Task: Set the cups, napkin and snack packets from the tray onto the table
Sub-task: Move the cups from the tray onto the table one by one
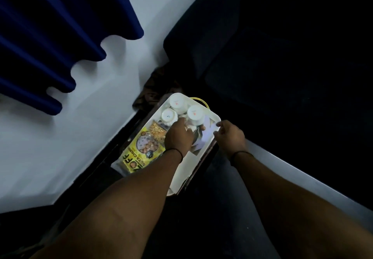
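A white tray (185, 169) lies on a small dark table (203, 157). Three white cups stand upside down at its far end: one at the back (177, 102), one on the left (169, 115) and one on the right (194, 113). My left hand (177, 135) reaches over the tray's middle, and its fingers and thumb curl round the lower part of the right cup. A yellow snack packet (139, 151) and a smaller clear packet (158, 130) lie along the tray's left side. A pale folded napkin (205, 135) lies between my hands. My right hand (230, 135) pinches the tray's right rim.
A blue curtain (40, 36) hangs over the pale floor (60, 137) at the left. A dark sofa (282, 56) fills the right and far side. A patterned cloth (155, 89) lies beyond the tray, and a thin yellow loop (201, 100) shows by its far corner.
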